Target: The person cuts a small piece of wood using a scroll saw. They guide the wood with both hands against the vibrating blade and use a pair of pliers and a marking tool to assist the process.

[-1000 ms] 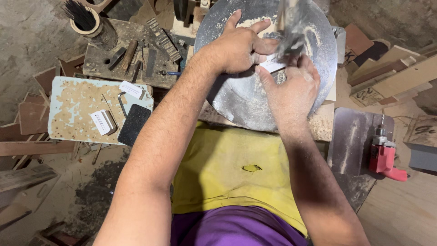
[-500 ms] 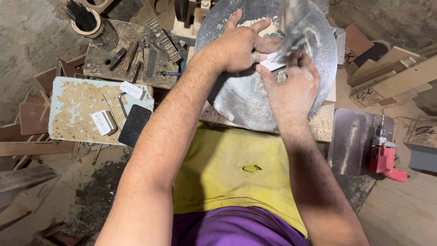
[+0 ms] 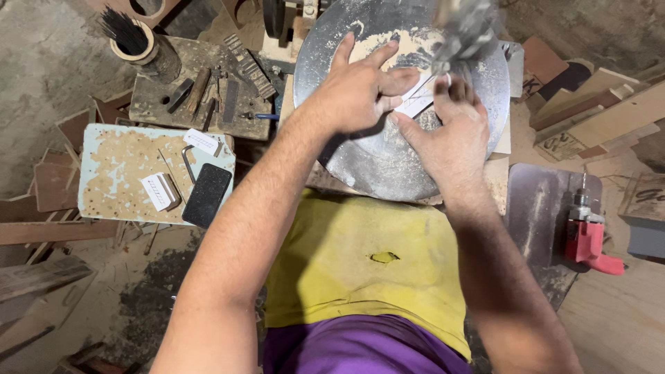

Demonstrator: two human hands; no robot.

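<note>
A round grey metal saw table (image 3: 374, 166) dusted with sawdust fills the upper middle of the head view. On it lies a small pale flat wooden piece (image 3: 418, 104). My left hand (image 3: 357, 86) presses down on that piece from the left, fingers spread. My right hand (image 3: 450, 128) holds the same piece from the near right side, fingertips on it. A blurred vertical saw part (image 3: 463, 28) stands just beyond my right fingers. Most of the piece is hidden under my fingers.
A pale blue stool top (image 3: 125, 173) at left carries a black phone (image 3: 206, 195), small white blocks and a metal key. Behind it a bench (image 3: 201, 97) holds hand tools. A red power drill (image 3: 589, 232) lies at right, wooden offcuts beyond.
Both hands have stayed on the wooden piece at the saw, shifting it only slightly; my right fingers sit a little closer to the blade.
</note>
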